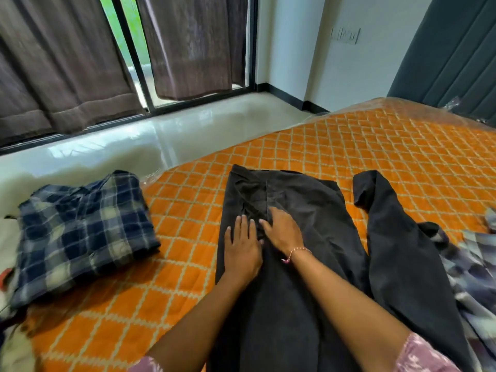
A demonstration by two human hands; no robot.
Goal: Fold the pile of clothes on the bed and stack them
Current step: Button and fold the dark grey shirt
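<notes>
Clothes lie spread over the orange quilted bed (188, 205), and both hands work on one dark garment at its middle. Far left of the hands, well apart from them, a folded blue plaid shirt (83, 232) sits near the bed's left edge, flat and squared off, with some mixed fabric (8, 342) just beyond it at the picture's lower left corner, too cut off to identify.

Just left of the hands, bare quilt shows between the plaid shirt and the dark trousers (281, 277), which run lengthwise away from the person, waistband at the far end. The left hand (243, 245) lies palm-down on the trousers, fingers straight and together, pressing the cloth flat and gripping nothing. Touching it on its right side, the right hand (284, 232) also rests flat on the same cloth, fingers stretched forward toward the fly area, where a flap of fabric is turned back; its fingertips (272, 210) touch that folded edge, and whether they pinch it cannot be told. A thin pink bracelet (295, 253) circles the right wrist.

Right of the hands, a second long dark piece (402, 251) lies beside the trousers, near but not under either hand; whether it is the other leg or a separate garment is unclear. Farther right, a pale checked garment (472, 264) lies crumpled at the picture's edge.
</notes>
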